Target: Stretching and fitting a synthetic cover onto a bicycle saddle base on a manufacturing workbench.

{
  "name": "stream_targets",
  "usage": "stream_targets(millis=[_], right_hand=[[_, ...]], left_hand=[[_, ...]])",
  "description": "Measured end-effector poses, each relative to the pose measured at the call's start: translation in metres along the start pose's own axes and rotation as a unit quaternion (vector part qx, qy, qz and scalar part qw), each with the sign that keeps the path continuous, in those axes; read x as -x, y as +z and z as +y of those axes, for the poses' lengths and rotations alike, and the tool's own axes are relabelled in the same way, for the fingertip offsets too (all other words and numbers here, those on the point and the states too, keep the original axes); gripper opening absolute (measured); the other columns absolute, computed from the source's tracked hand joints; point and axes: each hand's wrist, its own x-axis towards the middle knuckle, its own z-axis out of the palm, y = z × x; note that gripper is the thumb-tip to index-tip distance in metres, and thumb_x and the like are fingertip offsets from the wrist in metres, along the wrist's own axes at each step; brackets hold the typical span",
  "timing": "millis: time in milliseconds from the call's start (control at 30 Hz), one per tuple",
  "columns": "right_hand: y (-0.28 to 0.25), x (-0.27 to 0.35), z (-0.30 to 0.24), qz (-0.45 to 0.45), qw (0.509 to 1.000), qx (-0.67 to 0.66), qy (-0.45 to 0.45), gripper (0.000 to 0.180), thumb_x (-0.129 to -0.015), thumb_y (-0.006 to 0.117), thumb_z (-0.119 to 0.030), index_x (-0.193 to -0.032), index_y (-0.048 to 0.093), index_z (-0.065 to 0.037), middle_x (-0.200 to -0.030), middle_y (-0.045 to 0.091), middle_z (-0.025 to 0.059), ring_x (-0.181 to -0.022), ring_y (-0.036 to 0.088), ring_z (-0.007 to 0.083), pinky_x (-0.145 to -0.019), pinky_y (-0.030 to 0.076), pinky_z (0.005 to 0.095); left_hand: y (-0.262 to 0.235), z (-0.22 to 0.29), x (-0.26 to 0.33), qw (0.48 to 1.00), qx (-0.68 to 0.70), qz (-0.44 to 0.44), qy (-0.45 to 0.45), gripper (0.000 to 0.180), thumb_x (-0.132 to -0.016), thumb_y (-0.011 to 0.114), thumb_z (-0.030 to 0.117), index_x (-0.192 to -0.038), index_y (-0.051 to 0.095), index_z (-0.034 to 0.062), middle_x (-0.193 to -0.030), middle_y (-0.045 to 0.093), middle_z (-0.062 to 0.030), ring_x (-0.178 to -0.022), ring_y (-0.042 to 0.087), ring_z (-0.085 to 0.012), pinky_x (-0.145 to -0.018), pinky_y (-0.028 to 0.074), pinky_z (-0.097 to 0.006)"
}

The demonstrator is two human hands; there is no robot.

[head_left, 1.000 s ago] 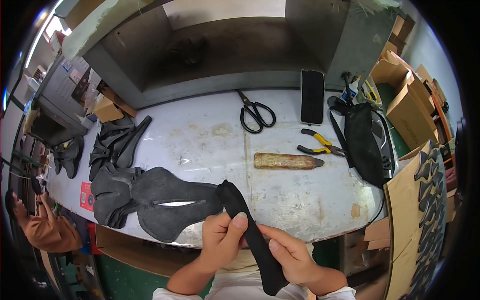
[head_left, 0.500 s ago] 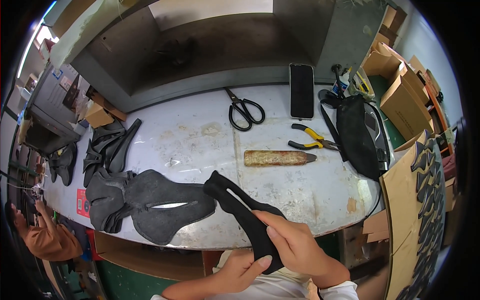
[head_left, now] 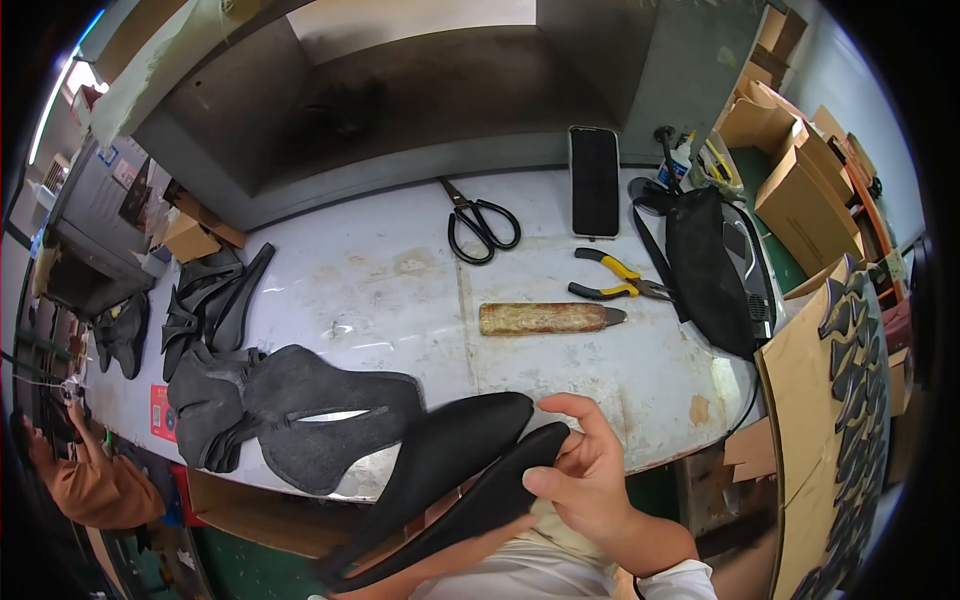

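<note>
A black, curved, leaf-shaped piece of material [head_left: 450,480] is held at the near edge of the bench [head_left: 400,290], folded into two long lobes that run down toward the lower left. It is gripped by the right hand [head_left: 590,480], whose thumb is pressed on the upper end of the lower lobe while the fingers are curled behind it, so the hand is closed on the piece. The left hand is hidden beneath the piece, and whether it is open or closed cannot be told. Just to the left, a stack of dark cut pieces [head_left: 290,420] is laid on the bench, with more black pieces [head_left: 210,300] further left. Well beyond the held piece, a brown cylindrical tool [head_left: 550,318] is lying flat, with yellow-handled pliers [head_left: 615,280] just behind it, black scissors [head_left: 480,225], a dark phone [head_left: 594,180] and a black bag [head_left: 710,270] at the right.
</note>
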Motion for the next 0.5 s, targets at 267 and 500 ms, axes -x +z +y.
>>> stream_targets(millis=[267, 500], right_hand=[[-0.006, 0.007, -0.001, -0.036, 0.971, 0.237, 0.025, 0.026, -0.083, 0.073, 0.003, -0.101, 0.056, 0.002, -0.094, 0.066, 0.0077, -0.086, 0.063, 0.0098, -0.076, 0.053, 0.0243], [-0.015, -0.002, -0.025, -0.168, 0.864, 0.475, 0.021, 0.024, -0.101, 0.053, -0.022, -0.088, 0.052, -0.001, -0.064, 0.054, 0.0034, -0.059, 0.047, 0.0077, -0.053, 0.038, 0.0293]], left_hand=[[-0.038, 0.016, -0.007, 0.889, 0.446, 0.002, -0.099, 0.042, -0.081, 0.076, 0.015, -0.115, 0.059, -0.0021, -0.101, 0.062, -0.0085, -0.097, 0.059, -0.0162, -0.088, 0.045, -0.029], [-0.055, 0.020, 0.003, 0.936, 0.223, -0.056, -0.264, 0.039, -0.070, 0.084, 0.008, -0.103, 0.066, -0.0040, -0.084, 0.064, -0.0044, -0.077, 0.059, -0.0115, -0.066, 0.045, -0.026]])
